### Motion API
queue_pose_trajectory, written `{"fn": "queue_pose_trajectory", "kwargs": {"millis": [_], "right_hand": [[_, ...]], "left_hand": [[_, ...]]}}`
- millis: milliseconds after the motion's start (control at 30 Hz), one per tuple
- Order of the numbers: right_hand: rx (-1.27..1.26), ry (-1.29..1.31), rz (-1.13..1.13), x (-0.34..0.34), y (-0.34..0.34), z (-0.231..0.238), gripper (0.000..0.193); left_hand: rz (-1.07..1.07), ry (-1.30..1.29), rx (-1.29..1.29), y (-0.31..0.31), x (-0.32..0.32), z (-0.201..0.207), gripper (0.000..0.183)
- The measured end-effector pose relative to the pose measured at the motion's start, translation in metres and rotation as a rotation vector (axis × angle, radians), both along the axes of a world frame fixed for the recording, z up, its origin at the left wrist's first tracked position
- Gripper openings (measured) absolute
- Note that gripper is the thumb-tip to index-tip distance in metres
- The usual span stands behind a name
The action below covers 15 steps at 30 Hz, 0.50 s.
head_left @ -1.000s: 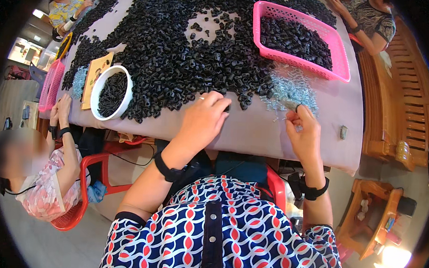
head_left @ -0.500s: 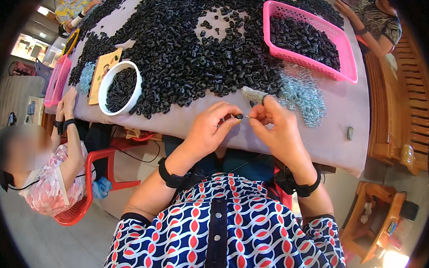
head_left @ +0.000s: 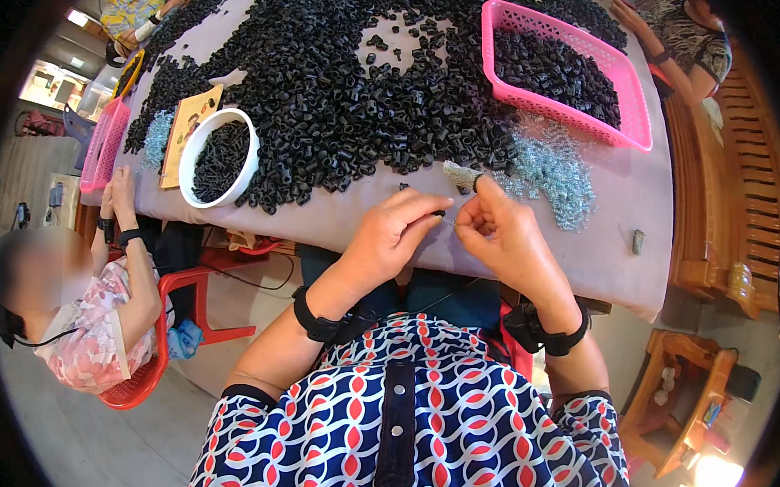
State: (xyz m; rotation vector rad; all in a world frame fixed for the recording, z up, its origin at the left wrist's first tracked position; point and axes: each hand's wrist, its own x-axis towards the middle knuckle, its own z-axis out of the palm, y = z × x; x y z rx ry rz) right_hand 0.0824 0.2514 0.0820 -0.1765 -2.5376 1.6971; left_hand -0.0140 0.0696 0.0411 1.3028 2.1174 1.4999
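My left hand point(head_left: 389, 233) is closed in a pinch on a small black plastic piece point(head_left: 439, 213), mostly covered by the fingers. Just to its right, my right hand point(head_left: 502, 229) pinches a tiny thin silvery piece point(head_left: 454, 224), too small to make out fully. A grey-beige cover point(head_left: 460, 173) with a black band seems to sit on my right index finger. Beyond both hands spreads a large heap of small black plastic pieces point(head_left: 343, 111). A pile of silvery coil springs point(head_left: 556, 177) lies beside my right hand.
A pink basket point(head_left: 578, 128) of black pieces stands at the far right. To the left are a white bowl point(head_left: 252, 163) of thin black parts and a tan board point(head_left: 174, 160). A small grey tube point(head_left: 637, 242) lies near the right edge. Other people sit around the table.
My left hand has rolled over slightly, so less of the black piece shows. The right hand has shifted a little and tipped, its fingers still pinched.
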Motion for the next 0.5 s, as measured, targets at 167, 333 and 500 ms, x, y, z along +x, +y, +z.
{"fn": "queue_pose_trajectory", "kwargs": {"millis": [167,333,500], "right_hand": [[-0.075,-0.036,0.018,-0.0004,-0.0028,-0.0011,0.02],[-0.085,-0.078,0.004,-0.0012,-0.0075,-0.0022,0.022],[-0.107,-0.029,-0.006,-0.0026,-0.0054,-0.0017,0.024]], "left_hand": [[0.081,-0.615,0.101,0.0066,0.0115,0.0007,0.019],[0.09,-0.611,0.148,0.0035,0.0094,-0.0023,0.013],[0.046,-0.687,0.136,-0.0002,0.0106,0.0024,0.024]]}}
